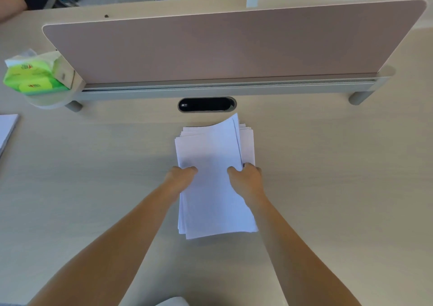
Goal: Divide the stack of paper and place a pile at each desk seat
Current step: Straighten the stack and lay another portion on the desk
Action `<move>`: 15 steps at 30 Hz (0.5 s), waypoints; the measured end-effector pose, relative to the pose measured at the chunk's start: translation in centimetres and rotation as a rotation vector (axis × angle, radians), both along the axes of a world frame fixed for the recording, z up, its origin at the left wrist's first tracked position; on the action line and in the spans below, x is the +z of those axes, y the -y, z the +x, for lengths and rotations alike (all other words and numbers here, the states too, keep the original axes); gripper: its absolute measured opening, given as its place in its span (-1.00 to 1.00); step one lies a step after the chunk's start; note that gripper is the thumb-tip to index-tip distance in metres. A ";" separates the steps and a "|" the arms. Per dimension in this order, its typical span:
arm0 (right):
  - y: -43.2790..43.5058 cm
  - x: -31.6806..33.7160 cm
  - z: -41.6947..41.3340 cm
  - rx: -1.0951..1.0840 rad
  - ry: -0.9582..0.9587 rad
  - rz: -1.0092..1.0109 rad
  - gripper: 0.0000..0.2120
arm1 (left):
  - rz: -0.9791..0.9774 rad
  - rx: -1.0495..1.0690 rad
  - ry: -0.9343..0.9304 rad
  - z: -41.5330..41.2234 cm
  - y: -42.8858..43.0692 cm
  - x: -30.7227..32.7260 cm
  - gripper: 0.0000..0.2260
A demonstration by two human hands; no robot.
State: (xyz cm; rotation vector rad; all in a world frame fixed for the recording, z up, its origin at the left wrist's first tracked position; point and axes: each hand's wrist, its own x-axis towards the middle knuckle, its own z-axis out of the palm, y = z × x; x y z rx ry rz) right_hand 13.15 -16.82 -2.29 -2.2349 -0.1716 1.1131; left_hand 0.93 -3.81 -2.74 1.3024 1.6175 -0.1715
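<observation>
Pinching a ragged stack of thin white paper (212,155), left hand (181,178) and right hand (246,179) grip its sides.

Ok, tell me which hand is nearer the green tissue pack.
Left. The left hand grips the paper stack on its left side, nearer the tissue pack at far left; the right hand grips its right side.

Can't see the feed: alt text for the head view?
The left grip and right grip hold a stack of white paper by its sides on a desk, the top sheets curling up at the far right corner. Beyond it are a cable port and a pink divider panel; a green tissue pack and another paper pile sit left.
</observation>
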 end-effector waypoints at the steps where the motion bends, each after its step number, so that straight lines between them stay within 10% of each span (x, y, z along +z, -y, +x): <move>1: 0.1 -0.1 0.3 -0.068 -0.071 0.044 -0.61 | -0.002 -0.002 0.001 0.0 0.0 0.0 -0.76; 15: 1.9 -0.8 2.1 -0.197 -0.193 0.312 -0.77 | 0.012 0.032 -0.012 -1.2 -1.2 0.4 -0.37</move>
